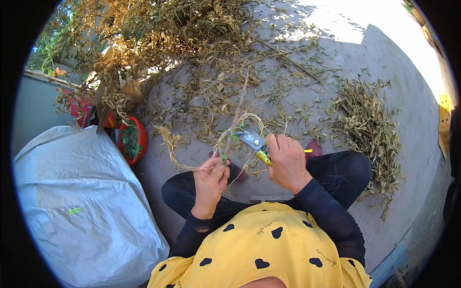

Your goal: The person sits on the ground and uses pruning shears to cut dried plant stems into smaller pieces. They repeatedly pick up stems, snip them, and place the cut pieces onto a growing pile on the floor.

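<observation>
Pinched in my left hand (212,180) is the lower end of a plant stem (239,108), which points away from me over the floor. Dry, pale tendrils (218,144) curl around it, and a few small green leaves (223,158) cling near my fingers. My right hand (288,163) grips a pair of pruning shears (255,142) with yellow handles. Their blades reach the stem just beyond my left hand, beside another green leaf. Whether the blades touch the stem, I cannot tell.
A large heap of dried plants (173,32) lies ahead, with leaf litter (273,93) scattered on the concrete floor (389,72). To the left are a red bowl (143,138) holding green bits and a white sheet (90,201). At right lies a dried bundle (371,129).
</observation>
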A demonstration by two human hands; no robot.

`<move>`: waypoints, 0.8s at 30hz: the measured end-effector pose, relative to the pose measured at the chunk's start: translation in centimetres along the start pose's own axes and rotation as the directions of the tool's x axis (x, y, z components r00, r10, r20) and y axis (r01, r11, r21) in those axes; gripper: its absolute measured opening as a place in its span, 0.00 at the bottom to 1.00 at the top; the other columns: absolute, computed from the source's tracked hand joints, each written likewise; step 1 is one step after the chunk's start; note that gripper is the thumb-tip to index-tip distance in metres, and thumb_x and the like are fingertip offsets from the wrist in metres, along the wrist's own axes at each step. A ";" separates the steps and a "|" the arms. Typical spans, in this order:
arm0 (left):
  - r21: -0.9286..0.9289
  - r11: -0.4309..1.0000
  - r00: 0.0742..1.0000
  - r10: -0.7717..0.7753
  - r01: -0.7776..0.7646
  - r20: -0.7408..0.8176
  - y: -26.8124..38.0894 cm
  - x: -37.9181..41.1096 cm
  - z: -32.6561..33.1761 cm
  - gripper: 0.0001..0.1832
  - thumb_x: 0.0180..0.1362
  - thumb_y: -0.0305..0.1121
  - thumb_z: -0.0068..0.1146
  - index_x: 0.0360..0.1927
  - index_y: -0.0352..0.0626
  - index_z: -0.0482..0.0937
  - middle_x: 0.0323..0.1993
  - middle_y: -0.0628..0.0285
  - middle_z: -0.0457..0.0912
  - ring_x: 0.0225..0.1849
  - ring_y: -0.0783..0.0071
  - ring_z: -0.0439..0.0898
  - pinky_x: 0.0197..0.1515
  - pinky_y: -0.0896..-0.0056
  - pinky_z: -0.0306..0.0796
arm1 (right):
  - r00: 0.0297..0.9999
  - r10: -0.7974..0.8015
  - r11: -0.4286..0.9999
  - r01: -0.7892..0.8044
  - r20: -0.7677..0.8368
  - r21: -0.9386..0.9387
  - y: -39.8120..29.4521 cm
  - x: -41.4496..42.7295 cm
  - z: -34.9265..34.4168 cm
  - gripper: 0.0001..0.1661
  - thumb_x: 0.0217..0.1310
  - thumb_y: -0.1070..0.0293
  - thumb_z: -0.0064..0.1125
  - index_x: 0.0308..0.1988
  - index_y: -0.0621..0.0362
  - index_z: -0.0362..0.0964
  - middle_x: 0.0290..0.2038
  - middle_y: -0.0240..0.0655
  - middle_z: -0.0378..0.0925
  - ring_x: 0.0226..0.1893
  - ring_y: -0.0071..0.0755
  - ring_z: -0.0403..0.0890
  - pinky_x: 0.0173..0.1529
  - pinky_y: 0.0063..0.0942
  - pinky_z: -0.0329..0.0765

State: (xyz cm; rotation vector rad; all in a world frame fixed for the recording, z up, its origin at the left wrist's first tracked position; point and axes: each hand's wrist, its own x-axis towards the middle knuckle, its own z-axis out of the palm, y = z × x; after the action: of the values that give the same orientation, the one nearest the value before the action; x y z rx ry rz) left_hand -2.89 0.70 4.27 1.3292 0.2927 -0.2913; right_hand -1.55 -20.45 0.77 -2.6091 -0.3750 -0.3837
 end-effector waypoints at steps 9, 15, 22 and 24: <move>-0.023 0.998 0.998 0.052 -0.052 0.018 0.1 1.3 -0.4 0.08 0.60 0.28 0.50 0.37 0.33 0.74 0.21 0.61 0.75 0.11 0.86 0.61 0.12 0.85 0.53 | 0.995 -0.028 0.996 0.019 0.100 0.092 0.7 -0.2 -0.5 0.23 0.40 0.72 0.61 0.41 0.60 0.64 0.25 0.41 0.68 0.28 0.38 0.76 0.34 0.35 0.72; -0.183 0.974 0.990 0.140 -0.134 0.021 -0.2 1.5 -0.6 0.13 0.61 0.34 0.53 0.40 0.32 0.73 0.21 0.58 0.75 0.09 0.84 0.62 0.10 0.83 0.56 | 0.698 -0.134 -0.010 -0.711 0.704 0.703 0.2 -0.1 -0.6 0.28 0.47 0.73 0.52 0.52 0.63 0.61 0.31 0.32 0.68 0.30 0.24 0.72 0.37 0.23 0.69; -0.333 0.939 0.990 0.119 -0.089 0.073 -1.3 1.3 -1.0 0.13 0.63 0.35 0.50 0.41 0.32 0.71 0.22 0.58 0.73 0.09 0.84 0.60 0.09 0.83 0.56 | 0.603 -0.488 -0.471 -0.791 0.631 0.391 -0.9 0.2 0.3 0.27 0.53 0.72 0.52 0.54 0.63 0.59 0.32 0.33 0.67 0.32 0.24 0.71 0.38 0.23 0.70; -0.345 0.934 0.989 0.126 -0.093 0.073 -1.4 1.3 -1.2 0.13 0.63 0.34 0.51 0.41 0.32 0.71 0.22 0.59 0.73 0.09 0.84 0.60 0.09 0.83 0.56 | 0.612 -0.498 -0.504 -0.780 0.614 0.369 -1.1 0.0 0.4 0.26 0.53 0.71 0.52 0.53 0.62 0.60 0.33 0.33 0.68 0.33 0.25 0.71 0.40 0.23 0.70</move>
State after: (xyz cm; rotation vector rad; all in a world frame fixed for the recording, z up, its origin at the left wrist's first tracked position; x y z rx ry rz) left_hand -2.30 1.52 2.26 0.9810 0.1782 -0.1976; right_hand -1.83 -19.36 0.90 -0.3996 -0.0871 1.0199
